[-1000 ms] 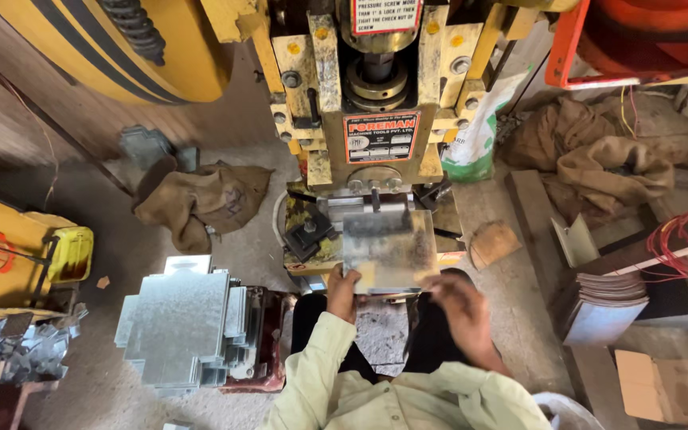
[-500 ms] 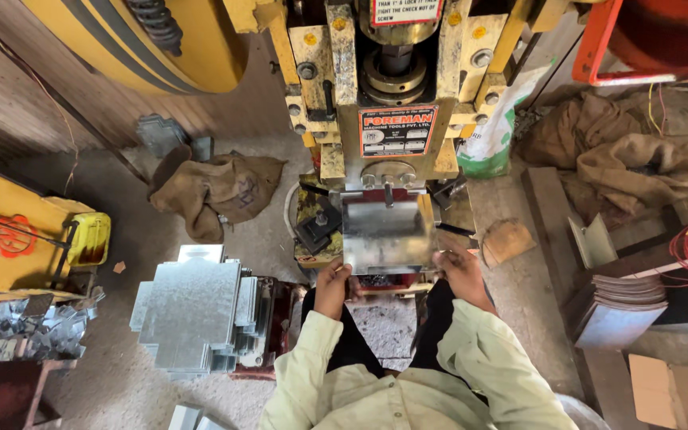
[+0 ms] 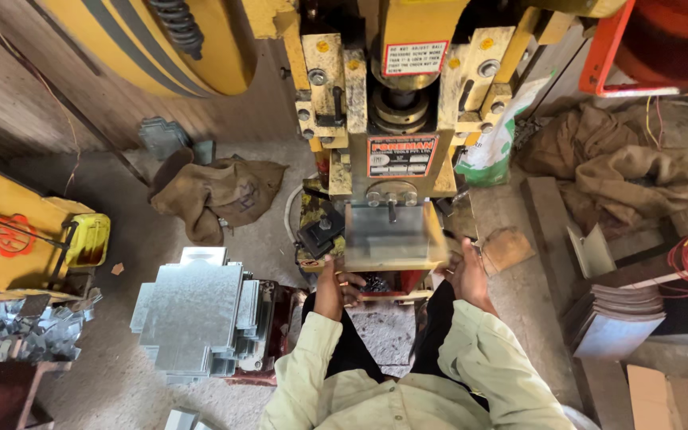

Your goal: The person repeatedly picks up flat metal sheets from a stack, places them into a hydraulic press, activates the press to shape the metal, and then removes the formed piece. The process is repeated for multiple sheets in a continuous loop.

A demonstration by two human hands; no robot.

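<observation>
A flat grey metal sheet [image 3: 386, 233] lies under the head of a yellow press machine [image 3: 396, 103], blurred by motion. My left hand [image 3: 330, 288] grips the sheet's near left edge. My right hand [image 3: 467, 273] is at the sheet's right edge, fingers curled against it. Both sleeves are pale yellow-green. The press die below the sheet is mostly hidden.
A stack of cut metal sheets [image 3: 199, 317] rests to my left. Brown sacking [image 3: 218, 191] lies on the floor behind it, more sacking [image 3: 623, 167] at the right. Bent metal parts [image 3: 599, 318] sit at right, scrap pieces [image 3: 21, 334] at far left.
The view has tilted and closed in on the press. The sheet has gone further in under the press head, with both hands following it at its edges.
</observation>
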